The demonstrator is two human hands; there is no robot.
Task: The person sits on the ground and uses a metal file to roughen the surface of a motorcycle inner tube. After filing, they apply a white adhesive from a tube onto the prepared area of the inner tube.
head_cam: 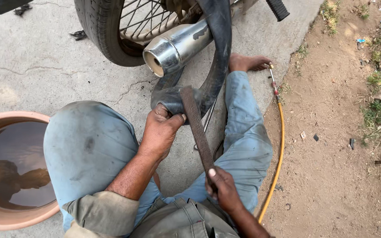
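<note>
The person sits on the concrete floor (pixel 45 66) with a black inner tube (pixel 208 88) pulled out beside the motorcycle's rear wheel (pixel 106 31). The left hand (pixel 162 128) is clamped around a bulging section of the tube, holding it steady above the lap. The right hand (pixel 221 187) is closed on the lower end of a long flat rasp (pixel 197 128), whose rough face lies across the held section.

As I judge it, the tube is already out of the tyre and the roughing of the rubber is under way; I see no patch on it, so whatever follows the filing looks undone.

Counting: one tube, one rasp, one wheel, one chrome exhaust pipe (pixel 177 46), one clay-coloured basin (pixel 5 216) of water at the left knee, one yellow hose (pixel 279 150) running along the edge of the dirt, and one bare foot (pixel 248 62) near the hose's metal tip.
</note>
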